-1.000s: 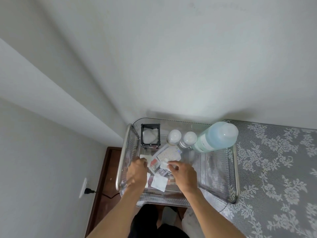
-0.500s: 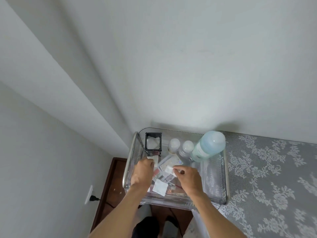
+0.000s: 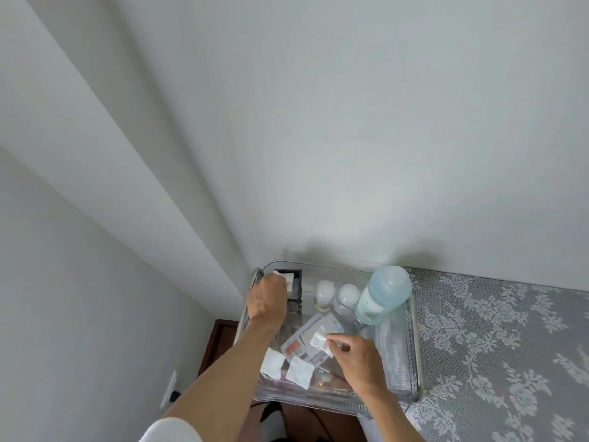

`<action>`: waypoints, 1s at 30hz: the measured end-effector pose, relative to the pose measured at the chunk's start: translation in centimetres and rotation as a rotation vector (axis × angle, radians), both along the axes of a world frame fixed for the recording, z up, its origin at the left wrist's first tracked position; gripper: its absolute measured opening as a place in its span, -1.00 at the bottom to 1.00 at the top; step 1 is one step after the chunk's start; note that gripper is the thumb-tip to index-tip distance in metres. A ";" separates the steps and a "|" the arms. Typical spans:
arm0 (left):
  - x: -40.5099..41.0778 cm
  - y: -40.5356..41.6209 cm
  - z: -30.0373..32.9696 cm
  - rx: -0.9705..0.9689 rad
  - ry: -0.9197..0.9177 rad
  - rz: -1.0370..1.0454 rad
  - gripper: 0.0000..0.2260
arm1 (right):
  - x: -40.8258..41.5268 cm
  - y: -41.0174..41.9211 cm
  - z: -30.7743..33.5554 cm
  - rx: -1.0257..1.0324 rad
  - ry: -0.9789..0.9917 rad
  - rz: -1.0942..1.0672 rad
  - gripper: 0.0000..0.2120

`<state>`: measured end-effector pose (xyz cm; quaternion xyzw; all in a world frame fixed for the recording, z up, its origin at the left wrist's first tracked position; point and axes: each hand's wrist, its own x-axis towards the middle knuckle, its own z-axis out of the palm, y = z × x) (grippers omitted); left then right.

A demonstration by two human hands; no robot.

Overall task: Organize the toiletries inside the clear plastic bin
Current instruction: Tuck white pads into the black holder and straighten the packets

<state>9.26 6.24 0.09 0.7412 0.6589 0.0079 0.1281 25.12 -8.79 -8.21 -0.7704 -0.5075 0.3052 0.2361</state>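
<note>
Hands inside clear bin [image 3: 414,346]: left [image 3: 267,298] pinches white packet at black holder [image 3: 294,290], right [image 3: 358,355] pinches another.

Pale blue bottle [image 3: 384,293]; grey floral lace cloth [image 3: 497,339].

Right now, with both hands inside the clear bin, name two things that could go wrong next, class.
1. The left hand is putting a small white packet into the black holder at the bin's far left corner; it may miss and drop it.
2. The right hand pinches another white packet close to the tall blue bottle and two small bottles; a careless reach could topple them.
</note>
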 end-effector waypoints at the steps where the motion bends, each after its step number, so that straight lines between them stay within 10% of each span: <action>1: 0.1 0.0 -0.3 -0.016 0.020 0.005 -0.77 | 0.0 0.0 0.1 0.000 0.004 0.002 -0.84; 8: 0.8 -0.4 -1.5 -0.085 0.002 -0.046 -0.81 | 0.6 1.5 2.2 0.057 0.042 0.007 -0.83; 15: -3.6 -2.4 -0.5 0.323 -0.323 -0.104 -0.77 | 0.0 7.9 6.2 0.173 0.068 0.064 -0.83; 30: -8.8 -5.0 -2.6 0.177 -0.294 0.077 -0.59 | -4.1 14.4 4.9 0.050 -0.194 0.317 -0.89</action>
